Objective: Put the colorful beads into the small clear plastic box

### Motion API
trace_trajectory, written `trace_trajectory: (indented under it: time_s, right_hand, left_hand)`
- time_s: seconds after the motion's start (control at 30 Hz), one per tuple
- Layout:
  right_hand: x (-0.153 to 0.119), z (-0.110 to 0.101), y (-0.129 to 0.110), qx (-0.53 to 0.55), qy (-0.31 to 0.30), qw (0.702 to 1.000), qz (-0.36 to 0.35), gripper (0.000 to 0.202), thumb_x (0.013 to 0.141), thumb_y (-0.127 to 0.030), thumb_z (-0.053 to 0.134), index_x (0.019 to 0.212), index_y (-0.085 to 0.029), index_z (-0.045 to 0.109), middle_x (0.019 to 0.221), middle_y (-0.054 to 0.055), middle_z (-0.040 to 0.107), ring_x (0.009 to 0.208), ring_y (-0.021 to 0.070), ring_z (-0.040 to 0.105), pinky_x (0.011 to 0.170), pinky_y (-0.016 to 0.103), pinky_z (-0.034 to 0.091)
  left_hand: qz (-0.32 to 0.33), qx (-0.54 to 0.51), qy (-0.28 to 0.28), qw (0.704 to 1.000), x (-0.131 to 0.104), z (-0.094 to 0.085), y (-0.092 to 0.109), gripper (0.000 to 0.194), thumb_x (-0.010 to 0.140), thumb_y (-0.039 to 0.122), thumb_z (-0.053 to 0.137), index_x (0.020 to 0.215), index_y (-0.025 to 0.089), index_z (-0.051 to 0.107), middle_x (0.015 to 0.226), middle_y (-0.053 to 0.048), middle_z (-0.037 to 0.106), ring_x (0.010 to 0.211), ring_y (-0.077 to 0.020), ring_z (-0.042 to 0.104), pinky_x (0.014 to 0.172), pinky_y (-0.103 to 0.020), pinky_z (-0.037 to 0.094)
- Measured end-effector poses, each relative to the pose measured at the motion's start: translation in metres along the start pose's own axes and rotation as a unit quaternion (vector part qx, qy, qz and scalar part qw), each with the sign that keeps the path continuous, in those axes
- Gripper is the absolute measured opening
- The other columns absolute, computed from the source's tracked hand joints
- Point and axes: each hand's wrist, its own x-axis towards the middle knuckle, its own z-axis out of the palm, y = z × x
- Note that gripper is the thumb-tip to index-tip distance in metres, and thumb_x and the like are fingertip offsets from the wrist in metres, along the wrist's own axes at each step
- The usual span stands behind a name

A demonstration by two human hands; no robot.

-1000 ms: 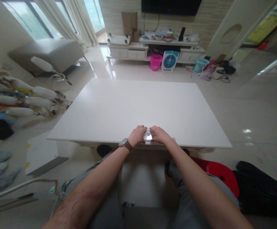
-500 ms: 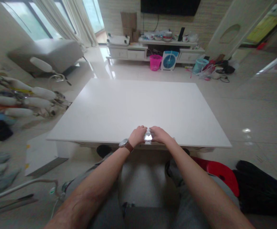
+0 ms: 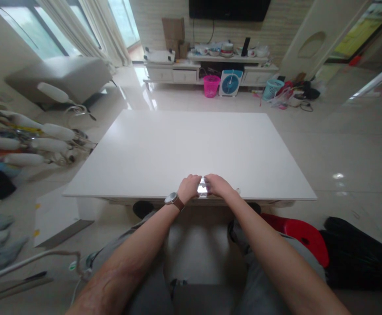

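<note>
A small shiny, bright object [image 3: 202, 188] is at the front edge of the white table [image 3: 191, 144], between my two hands. My left hand [image 3: 189, 187], with a watch on its wrist, grips it from the left side. From the right side my right hand [image 3: 217, 185] grips the same object. Fingers of both hands are curled toward each other at its far side. What exactly the object is cannot be made out. A tiny pale item [image 3: 238, 190] lies on the table just right of my right wrist.
A red stool [image 3: 304, 238] stands at the lower right beside a black bag [image 3: 358, 258]. White panel pieces [image 3: 58, 214] lie on the floor at the left. Beyond the table are a pink basket [image 3: 211, 86], a blue fan [image 3: 230, 83] and a low cabinet [image 3: 186, 75].
The view has shifted slightly. Both hands stay around the shiny object at the table's front edge, with hardly any movement.
</note>
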Motion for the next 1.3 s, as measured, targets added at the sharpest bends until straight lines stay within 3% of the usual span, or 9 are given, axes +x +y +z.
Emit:
trace_trajectory:
  time_s: [0.27, 0.43, 0.53, 0.67, 0.77, 0.87, 0.97, 1.1, 1.3]
  right_hand:
    - [-0.003, -0.002, 0.006, 0.048, 0.016, 0.998, -0.033, 0.050, 0.066, -0.014, 0.082, 0.113, -0.014, 0.066, 0.117, 0.014, 0.067, 0.107, 0.0271, 0.065, 0.093, 0.035, 0.051]
    - [0.000, -0.017, 0.009, 0.182, 0.069, 0.979, -0.054, 0.067, 0.058, -0.010, 0.080, 0.122, -0.012, 0.063, 0.121, 0.014, 0.062, 0.107, 0.0269, 0.064, 0.096, 0.041, 0.053]
    - [-0.002, -0.031, 0.004, 0.339, 0.107, 0.933, -0.055, 0.075, 0.056, -0.009, 0.077, 0.128, -0.017, 0.060, 0.132, 0.013, 0.054, 0.106, 0.0245, 0.064, 0.091, 0.041, 0.057]
    - [-0.006, -0.046, -0.009, 0.546, 0.128, 0.827, -0.035, 0.076, 0.061, -0.019, 0.080, 0.132, -0.027, 0.054, 0.144, 0.010, 0.047, 0.102, 0.0211, 0.066, 0.090, 0.042, 0.058]
    - [-0.006, -0.052, -0.017, 0.630, 0.131, 0.766, -0.001, 0.065, 0.069, -0.030, 0.080, 0.127, -0.026, 0.053, 0.126, 0.009, 0.061, 0.096, 0.0203, 0.069, 0.089, 0.044, 0.059]
    - [-0.003, -0.054, -0.021, 0.637, 0.150, 0.756, 0.000, 0.062, 0.068, -0.032, 0.081, 0.123, -0.024, 0.053, 0.102, 0.004, 0.068, 0.088, 0.0204, 0.071, 0.087, 0.045, 0.060]
    - [0.000, -0.053, -0.027, 0.613, 0.197, 0.765, -0.013, 0.063, 0.065, -0.031, 0.083, 0.120, -0.023, 0.054, 0.096, 0.002, 0.068, 0.082, 0.0195, 0.071, 0.083, 0.042, 0.061]
    - [-0.004, -0.054, -0.047, 0.553, 0.251, 0.793, -0.033, 0.059, 0.070, -0.033, 0.080, 0.122, -0.023, 0.054, 0.098, 0.004, 0.069, 0.081, 0.0188, 0.071, 0.075, 0.037, 0.062]
    - [-0.026, -0.065, -0.082, 0.443, 0.307, 0.836, -0.102, 0.052, 0.076, -0.032, 0.079, 0.122, -0.023, 0.057, 0.099, 0.004, 0.072, 0.090, 0.0206, 0.070, 0.075, 0.035, 0.060]
  left_hand:
    - [0.014, -0.053, 0.005, 0.998, 0.005, 0.002, -0.007, 0.056, 0.062, 0.017, 0.088, 0.112, 0.016, 0.065, 0.109, -0.011, 0.066, 0.101, -0.0292, 0.063, 0.088, -0.039, 0.052]
    - [0.009, -0.190, 0.029, 0.981, 0.014, -0.018, -0.019, 0.073, 0.053, 0.010, 0.089, 0.121, 0.015, 0.064, 0.114, -0.011, 0.063, 0.099, -0.0270, 0.065, 0.090, -0.040, 0.056]
    - [0.013, -0.318, 0.061, 0.946, 0.015, -0.034, -0.027, 0.079, 0.054, 0.005, 0.084, 0.129, 0.017, 0.061, 0.125, -0.012, 0.057, 0.089, -0.0208, 0.065, 0.076, -0.037, 0.060]
    - [0.069, -0.408, 0.133, 0.901, 0.010, -0.051, -0.027, 0.075, 0.060, 0.003, 0.075, 0.130, 0.022, 0.059, 0.130, -0.010, 0.051, 0.088, -0.0165, 0.064, 0.071, -0.031, 0.061]
    - [0.094, -0.416, 0.182, 0.886, 0.005, -0.062, -0.019, 0.073, 0.062, 0.002, 0.069, 0.130, 0.025, 0.059, 0.131, -0.009, 0.049, 0.098, -0.0186, 0.063, 0.077, -0.032, 0.061]
    - [0.096, -0.447, 0.181, 0.871, 0.002, -0.070, -0.011, 0.081, 0.060, 0.002, 0.065, 0.136, 0.029, 0.055, 0.139, -0.009, 0.046, 0.111, -0.0225, 0.060, 0.080, -0.032, 0.060]
    - [0.026, -0.563, 0.162, 0.810, 0.008, -0.072, -0.008, 0.079, 0.062, 0.011, 0.067, 0.137, 0.028, 0.052, 0.138, -0.010, 0.051, 0.106, -0.0226, 0.063, 0.074, -0.031, 0.059]
    - [-0.098, -0.696, 0.182, 0.688, 0.024, -0.066, -0.004, 0.032, 0.082, 0.046, 0.062, 0.094, 0.016, 0.064, 0.088, -0.006, 0.067, 0.073, -0.0173, 0.064, 0.059, -0.026, 0.051]
    - [-0.140, -0.777, 0.267, 0.553, 0.026, -0.075, 0.012, 0.046, 0.088, 0.057, 0.058, 0.064, 0.018, 0.053, 0.056, 0.002, 0.055, 0.049, -0.0101, 0.052, 0.049, -0.021, 0.042]
